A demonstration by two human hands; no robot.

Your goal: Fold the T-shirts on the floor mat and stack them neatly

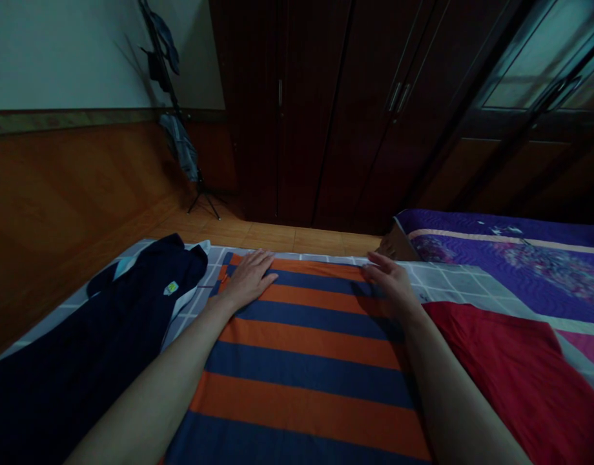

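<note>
Already the striped cloth (307,352) lies largely flat at six o'clock, smoothing seemingly near done bar slight rumpling at its eleven, the left hand (250,276) spread upon it, the right hand (390,282) loosely open at one, neither gripping anything.

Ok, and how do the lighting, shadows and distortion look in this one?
Head view: dim, with the wardrobe nearly black and the navy shirt losing its folds; head view: soft shadow on the striped cloth beside the right hand; head view: upright lines lean outward, probably wide-angle stretch; head view: no obvious motion blur on either hand.
</note>
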